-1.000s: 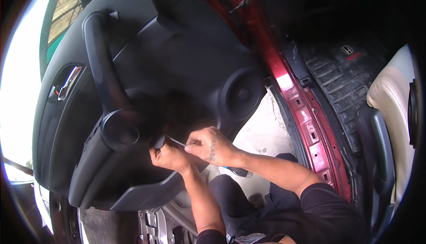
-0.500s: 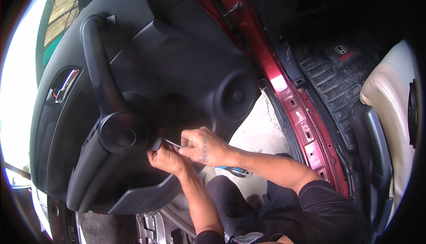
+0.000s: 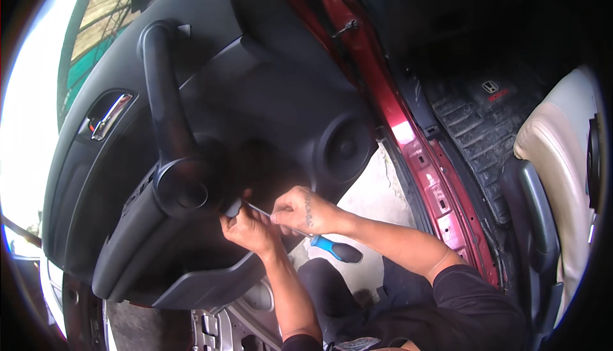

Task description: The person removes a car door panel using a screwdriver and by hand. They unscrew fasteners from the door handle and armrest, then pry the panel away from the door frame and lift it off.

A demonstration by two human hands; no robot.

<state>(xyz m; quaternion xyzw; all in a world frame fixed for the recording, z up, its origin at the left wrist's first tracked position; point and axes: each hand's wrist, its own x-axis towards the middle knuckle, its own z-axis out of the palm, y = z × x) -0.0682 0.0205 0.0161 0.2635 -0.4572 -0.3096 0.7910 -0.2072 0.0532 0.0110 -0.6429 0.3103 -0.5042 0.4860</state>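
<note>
My right hand [image 3: 309, 210] is closed in a pinch around the metal shaft of a screwdriver [image 3: 337, 249]. Its blue and black handle sticks out below the hand, toward my body. The shaft runs up and left to my left hand [image 3: 251, 228], which is closed with the fingertips bunched. A small pale grey piece [image 3: 234, 208] shows at those fingertips, its kind unclear. Both hands are close together at the dark car door panel [image 3: 268, 89], just right of the round end of its pull handle [image 3: 167, 105]. Shadow hides where the screwdriver's tip meets anything.
A chrome inner door lever [image 3: 112, 118] lies at the panel's left. The round speaker cover [image 3: 348, 149] is right of my hands. Beyond it run the red door sill [image 3: 424, 172], a ribbed black floor mat [image 3: 476, 137] and a beige seat [image 3: 555, 137].
The view has shifted slightly, so the door panel sits further right. The screwdriver's handle has come into fuller sight below my right hand. Both hands keep their hold.
</note>
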